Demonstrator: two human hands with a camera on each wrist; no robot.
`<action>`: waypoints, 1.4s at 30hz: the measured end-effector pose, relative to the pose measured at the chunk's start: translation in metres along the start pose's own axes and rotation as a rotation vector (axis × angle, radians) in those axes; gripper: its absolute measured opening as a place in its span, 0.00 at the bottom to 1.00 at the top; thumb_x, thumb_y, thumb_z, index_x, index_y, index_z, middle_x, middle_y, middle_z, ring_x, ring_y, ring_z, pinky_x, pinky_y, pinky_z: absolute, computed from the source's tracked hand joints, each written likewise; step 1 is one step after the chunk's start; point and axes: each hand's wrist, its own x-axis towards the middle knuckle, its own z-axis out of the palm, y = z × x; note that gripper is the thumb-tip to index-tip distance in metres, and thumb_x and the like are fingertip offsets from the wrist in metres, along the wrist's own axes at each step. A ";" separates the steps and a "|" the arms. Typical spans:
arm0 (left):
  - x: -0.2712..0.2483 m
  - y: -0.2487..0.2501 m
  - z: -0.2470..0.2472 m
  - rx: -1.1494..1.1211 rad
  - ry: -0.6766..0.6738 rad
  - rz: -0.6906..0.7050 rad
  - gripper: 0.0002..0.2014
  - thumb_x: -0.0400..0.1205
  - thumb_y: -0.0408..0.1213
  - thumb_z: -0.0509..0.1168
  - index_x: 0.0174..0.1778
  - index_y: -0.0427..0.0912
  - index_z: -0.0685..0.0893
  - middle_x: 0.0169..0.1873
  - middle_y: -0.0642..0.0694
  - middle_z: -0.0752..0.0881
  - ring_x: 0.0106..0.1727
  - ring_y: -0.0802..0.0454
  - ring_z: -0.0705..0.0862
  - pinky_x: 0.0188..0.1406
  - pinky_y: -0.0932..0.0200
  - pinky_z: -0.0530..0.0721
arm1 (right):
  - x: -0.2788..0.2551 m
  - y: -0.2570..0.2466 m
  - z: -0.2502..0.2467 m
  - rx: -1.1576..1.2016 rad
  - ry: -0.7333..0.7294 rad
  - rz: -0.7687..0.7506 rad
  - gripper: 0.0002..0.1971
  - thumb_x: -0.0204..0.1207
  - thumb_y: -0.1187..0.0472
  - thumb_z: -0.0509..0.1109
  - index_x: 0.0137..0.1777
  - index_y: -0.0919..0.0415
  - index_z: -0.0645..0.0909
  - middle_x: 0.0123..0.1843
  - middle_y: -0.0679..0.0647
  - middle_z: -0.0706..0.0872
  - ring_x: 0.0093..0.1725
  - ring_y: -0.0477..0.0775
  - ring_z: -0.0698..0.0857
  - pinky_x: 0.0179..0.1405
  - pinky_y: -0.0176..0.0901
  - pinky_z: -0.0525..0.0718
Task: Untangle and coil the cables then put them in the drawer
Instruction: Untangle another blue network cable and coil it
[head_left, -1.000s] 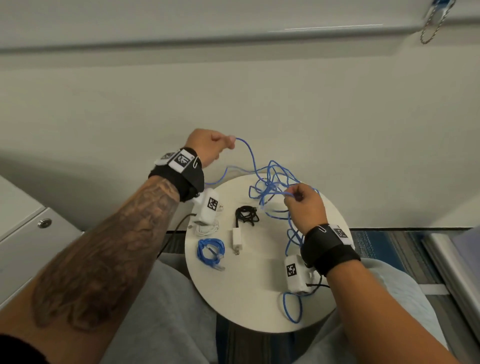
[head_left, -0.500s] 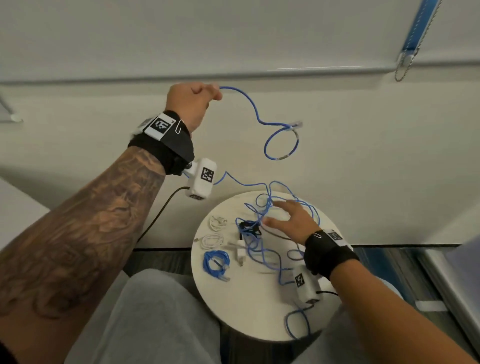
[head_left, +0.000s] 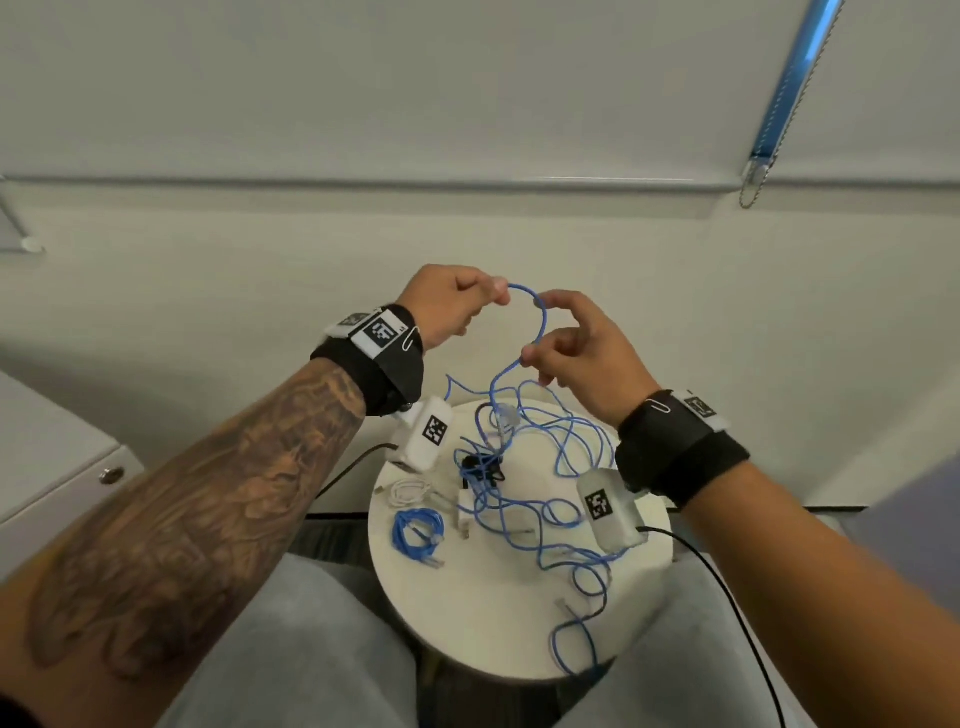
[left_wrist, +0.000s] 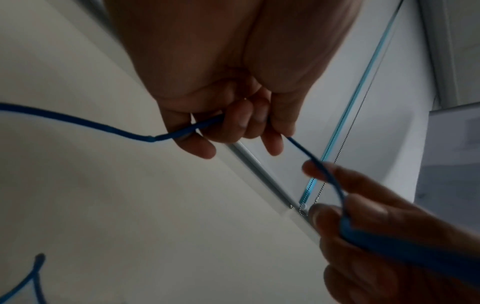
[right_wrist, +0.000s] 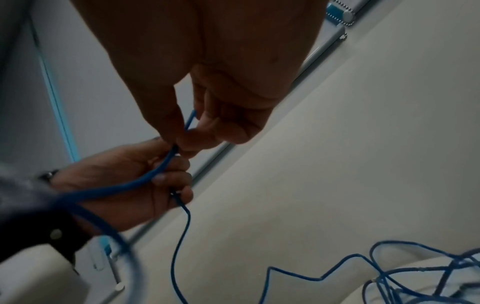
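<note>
My left hand (head_left: 496, 293) pinches a long blue cable (head_left: 540, 322) above the round white table (head_left: 498, 639). My right hand (head_left: 535, 332) pinches the same cable just beside it, so a short arc runs between the two hands. From there the cable drops into a loose blue tangle (head_left: 524, 499) spread over the table. In the left wrist view my left hand's fingers (left_wrist: 241, 123) curl round the cable (left_wrist: 78, 121). The right wrist view shows my right hand (right_wrist: 205, 127) pinching the cable (right_wrist: 166, 162) next to my left hand (right_wrist: 124, 174).
On the table's left part lie a coiled blue cable (head_left: 415, 530), a small white cable coil (head_left: 410, 491), a black cable (head_left: 485, 465) and a white plug (head_left: 465, 514). A grey cabinet with a lock (head_left: 111, 474) stands at the left. A wall is close behind.
My left hand has come down from high up with the cable. My right hand has left the tangle on the table and taken hold of the cable beside the left hand.
</note>
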 end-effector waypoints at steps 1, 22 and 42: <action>-0.002 -0.002 0.002 -0.020 -0.006 -0.019 0.11 0.83 0.47 0.67 0.41 0.48 0.91 0.25 0.51 0.73 0.25 0.58 0.70 0.33 0.60 0.76 | -0.003 -0.001 -0.002 0.030 0.013 -0.036 0.25 0.79 0.64 0.75 0.72 0.47 0.73 0.42 0.63 0.90 0.36 0.52 0.86 0.40 0.37 0.83; -0.055 -0.008 0.027 -0.487 -0.020 -0.064 0.15 0.83 0.44 0.66 0.64 0.45 0.82 0.42 0.48 0.80 0.25 0.58 0.69 0.26 0.62 0.70 | -0.004 -0.004 -0.039 -0.754 0.434 -0.205 0.10 0.80 0.47 0.71 0.45 0.52 0.86 0.41 0.48 0.79 0.46 0.55 0.77 0.46 0.50 0.76; -0.078 -0.042 0.020 -0.054 -0.062 0.017 0.16 0.84 0.31 0.55 0.39 0.40 0.88 0.39 0.44 0.84 0.29 0.67 0.77 0.37 0.67 0.74 | 0.006 -0.015 -0.047 -0.431 0.475 -0.197 0.14 0.83 0.50 0.68 0.42 0.59 0.79 0.32 0.53 0.80 0.32 0.53 0.76 0.35 0.45 0.76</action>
